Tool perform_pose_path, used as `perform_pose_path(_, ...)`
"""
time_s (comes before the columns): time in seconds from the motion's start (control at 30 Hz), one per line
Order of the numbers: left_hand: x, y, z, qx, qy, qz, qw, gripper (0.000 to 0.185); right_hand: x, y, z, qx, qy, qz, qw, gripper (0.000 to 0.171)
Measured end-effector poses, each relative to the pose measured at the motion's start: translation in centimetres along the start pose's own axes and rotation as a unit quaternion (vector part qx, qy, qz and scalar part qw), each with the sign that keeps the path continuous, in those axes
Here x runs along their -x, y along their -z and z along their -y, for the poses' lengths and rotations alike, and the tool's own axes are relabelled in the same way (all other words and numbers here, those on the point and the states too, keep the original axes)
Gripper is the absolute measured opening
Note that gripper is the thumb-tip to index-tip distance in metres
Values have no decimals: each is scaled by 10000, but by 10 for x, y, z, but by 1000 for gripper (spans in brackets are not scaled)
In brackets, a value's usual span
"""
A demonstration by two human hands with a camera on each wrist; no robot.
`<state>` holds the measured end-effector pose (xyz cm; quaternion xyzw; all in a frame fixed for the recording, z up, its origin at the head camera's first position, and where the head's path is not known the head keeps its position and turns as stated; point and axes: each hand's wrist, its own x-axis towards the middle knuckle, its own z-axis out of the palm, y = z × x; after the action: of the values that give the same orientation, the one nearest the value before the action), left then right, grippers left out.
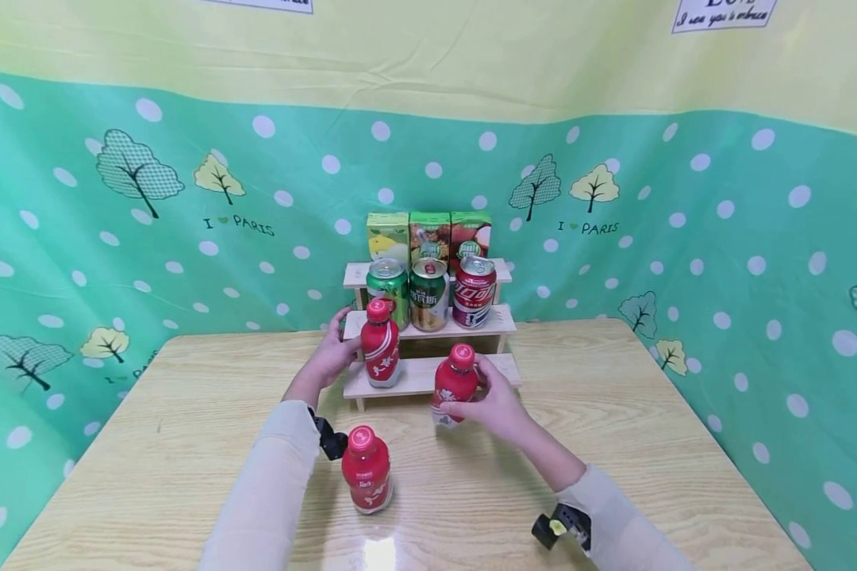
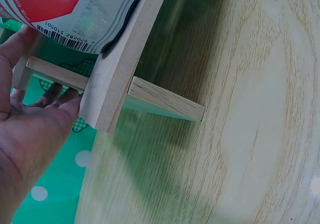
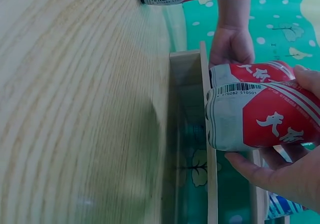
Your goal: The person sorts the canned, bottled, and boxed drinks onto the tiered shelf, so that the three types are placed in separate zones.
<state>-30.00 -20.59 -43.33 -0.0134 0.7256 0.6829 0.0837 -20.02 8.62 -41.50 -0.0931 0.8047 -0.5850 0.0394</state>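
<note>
In the head view my right hand [image 1: 496, 400] grips a red drink bottle [image 1: 455, 386] by its side, tilted a little, at the front of the lowest shelf step. The right wrist view has the thumb and fingers around this bottle [image 3: 270, 116], its base right at the step's edge. A second red bottle [image 1: 381, 349] stands upright on the left end of that step. Beside it is my left hand [image 1: 332, 353], thumb close to the bottle and fingers by the shelf's end [image 2: 100, 104]. A third red bottle [image 1: 367, 472] stands on the table near my left forearm.
The wooden step shelf [image 1: 417, 377] stands at the table's back. Its middle step carries a green can [image 1: 387, 277], a dark green-and-gold can [image 1: 429, 297] and a red can [image 1: 474, 293]. Juice cartons [image 1: 430, 235] line the top step, before a green curtain [image 1: 286, 198].
</note>
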Motion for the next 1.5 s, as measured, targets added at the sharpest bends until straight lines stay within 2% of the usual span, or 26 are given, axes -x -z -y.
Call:
perform_pose_path(0.57, -1, -1, 3, 165, 6, -6, 9999, 80, -18, 4, 17, -21, 129, -26, 9999, 74)
perform_pose_path(0.87, 0, -1, 1, -1, -3, -27, 10000, 79, -30, 4, 18, 19, 11, -95, 10000, 79)
perform_pose_path(1.5, 0, 0, 1, 5, 39, -85, 10000, 81, -47, -4, 22, 40, -218, -238, 9995, 82)
